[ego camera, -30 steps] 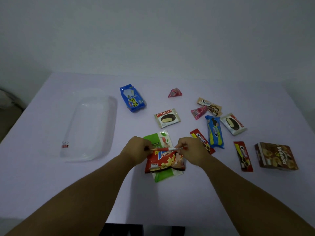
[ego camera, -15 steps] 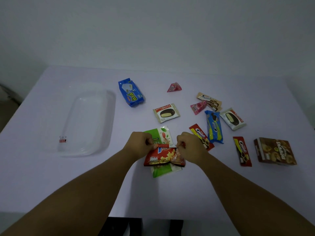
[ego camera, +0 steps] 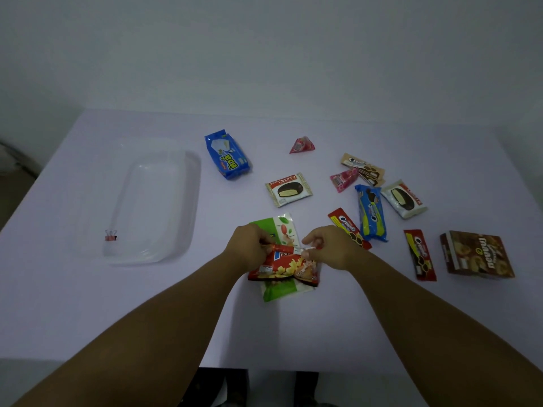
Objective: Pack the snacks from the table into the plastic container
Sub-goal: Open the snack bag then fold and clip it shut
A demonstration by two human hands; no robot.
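head view: only camera, looks down at the desk [ego camera: 88, 312]
left hand [ego camera: 249, 250]: fingers curled closed, pinching the top-left edge of the red crinkly foil snack bag [ego camera: 283, 267]
right hand [ego camera: 329, 247]: fingers pinched shut on the bag's top-right edge
red bag: raised at its top seam between both hands, lower part resting on the green-and-white snack pouch [ego camera: 279, 290] under it
target: clear rectangular plastic container [ego camera: 188, 201], well apart to the left; small red binder clip [ego camera: 110, 235] seen at its near-left part, can't tell if in it or under it
still loose: blue biscuit pack [ego camera: 227, 155], Choco Pie wrapper [ego camera: 288, 189], brown cookie box [ego camera: 477, 255], several small bars right of the hands
step (judged): lifting the red bag to carry it left
do it well: hold the seam, not the belly, so contents aren't crushed; lift clear of the green pouch so it doesn't drag; lay the bag flat at one end of the container, leaving room for the box
risk: foil is slick, may slip from a two-point pinch
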